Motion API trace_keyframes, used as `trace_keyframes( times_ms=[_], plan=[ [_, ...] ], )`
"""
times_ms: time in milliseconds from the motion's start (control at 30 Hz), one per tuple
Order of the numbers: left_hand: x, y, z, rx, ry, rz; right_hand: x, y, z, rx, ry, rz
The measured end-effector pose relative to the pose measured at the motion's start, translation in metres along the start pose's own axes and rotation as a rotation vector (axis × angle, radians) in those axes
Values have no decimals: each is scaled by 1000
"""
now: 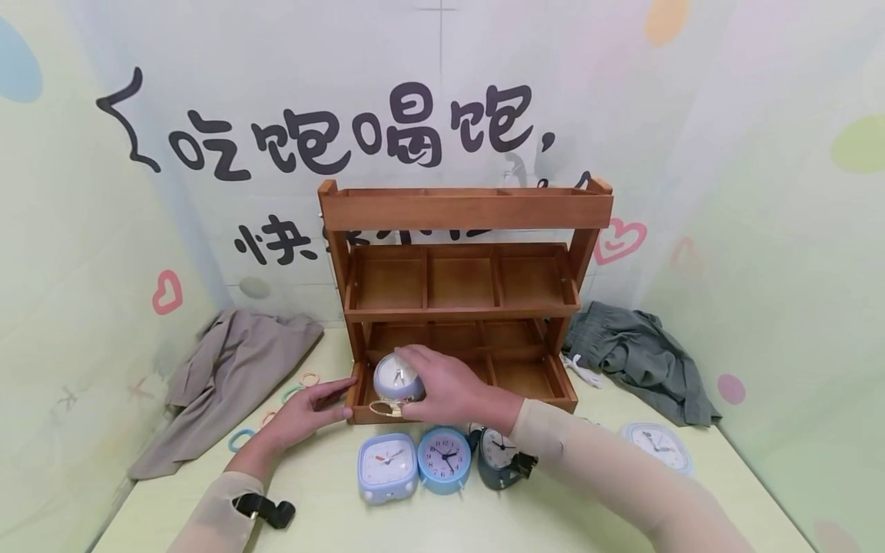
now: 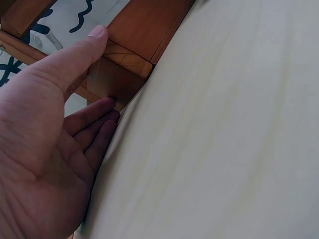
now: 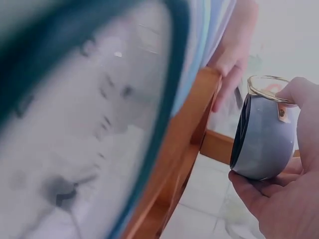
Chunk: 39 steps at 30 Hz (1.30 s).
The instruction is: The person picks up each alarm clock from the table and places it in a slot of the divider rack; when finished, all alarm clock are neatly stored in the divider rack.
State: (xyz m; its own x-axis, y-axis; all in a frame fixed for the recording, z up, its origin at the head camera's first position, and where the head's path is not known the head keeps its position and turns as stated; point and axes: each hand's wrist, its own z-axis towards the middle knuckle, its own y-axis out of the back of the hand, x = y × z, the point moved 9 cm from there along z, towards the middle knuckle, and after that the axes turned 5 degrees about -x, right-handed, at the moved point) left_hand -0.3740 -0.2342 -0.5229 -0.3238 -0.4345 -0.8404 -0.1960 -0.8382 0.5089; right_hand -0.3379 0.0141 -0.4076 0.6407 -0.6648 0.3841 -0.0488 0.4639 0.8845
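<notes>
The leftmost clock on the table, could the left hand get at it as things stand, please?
Probably yes: the left hand touches the wooden shelf but holds no clock, and nothing shows between it and the leftmost clock.

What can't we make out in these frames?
Head: right side of the dark clock, covered by black wrist gear.
Head: lower left of the far-right clock, behind the right sleeve.
Head: second line of wall lettering, partly behind the wooden rack.
Head: dial markings on the clock in the right hand, too small.
Right wrist: near dial, blurred, cut off by left edge.
</notes>
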Motion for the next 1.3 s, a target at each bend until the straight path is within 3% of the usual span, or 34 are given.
trace_keyframes(
  times_ms=[433,767,1300],
  plan=[
    [2,0,2,-1,13,14,-4,10,28,-7,-20,17],
    [3,-2,0,9,14,-18,-18,-18,48,99,-31,-53],
    [4,-2,0,7,28,4,-39,-51,50,225,-25,-30]
  ],
)
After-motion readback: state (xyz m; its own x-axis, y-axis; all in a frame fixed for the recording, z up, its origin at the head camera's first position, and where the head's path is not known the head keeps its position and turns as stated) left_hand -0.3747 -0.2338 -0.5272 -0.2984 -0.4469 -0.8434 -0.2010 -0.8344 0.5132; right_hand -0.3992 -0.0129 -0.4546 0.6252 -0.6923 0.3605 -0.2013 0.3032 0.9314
